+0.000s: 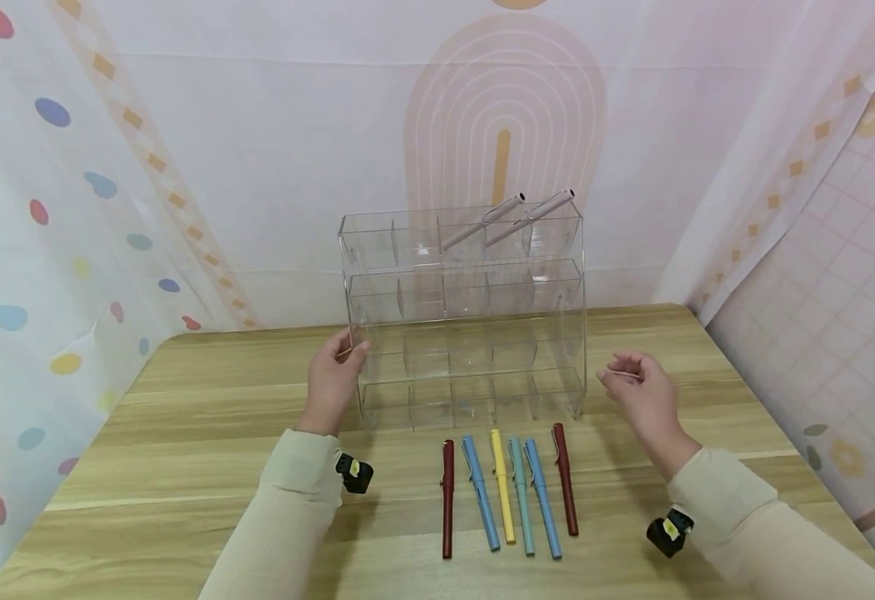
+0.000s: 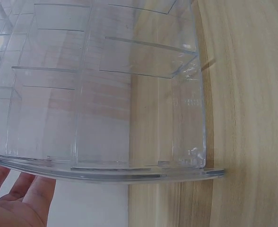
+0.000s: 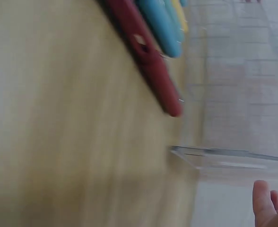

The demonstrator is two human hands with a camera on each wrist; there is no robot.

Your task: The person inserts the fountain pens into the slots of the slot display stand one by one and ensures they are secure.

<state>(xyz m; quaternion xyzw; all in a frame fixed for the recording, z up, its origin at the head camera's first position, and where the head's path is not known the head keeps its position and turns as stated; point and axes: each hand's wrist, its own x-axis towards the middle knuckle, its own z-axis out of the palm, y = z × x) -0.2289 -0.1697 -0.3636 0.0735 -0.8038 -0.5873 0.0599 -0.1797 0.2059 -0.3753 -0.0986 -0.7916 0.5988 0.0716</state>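
Note:
A clear acrylic pen rack [image 1: 471, 333] with stepped rows of compartments stands upright on the table. My left hand [image 1: 335, 375] grips its left side panel, thumb on the inner side and fingers outside; in the left wrist view that hand [image 2: 23, 201] wraps the panel's edge. To the right of the rack, my right hand [image 1: 643, 396] is held loosely, apart from the right panel [image 3: 233, 153] in the head view. Its fingers [image 3: 262, 198] look relaxed, with nothing seen in them. Two pale pens [image 1: 531, 218] lean in the rack's top row.
In front of the rack several pens lie side by side on the wooden table [image 1: 205, 467]: a dark red pen [image 1: 448, 500] at the left, blue, yellow [image 1: 502, 487] and green ones between, another dark red pen [image 1: 566, 479] at the right. A patterned curtain [image 1: 295, 125] hangs behind.

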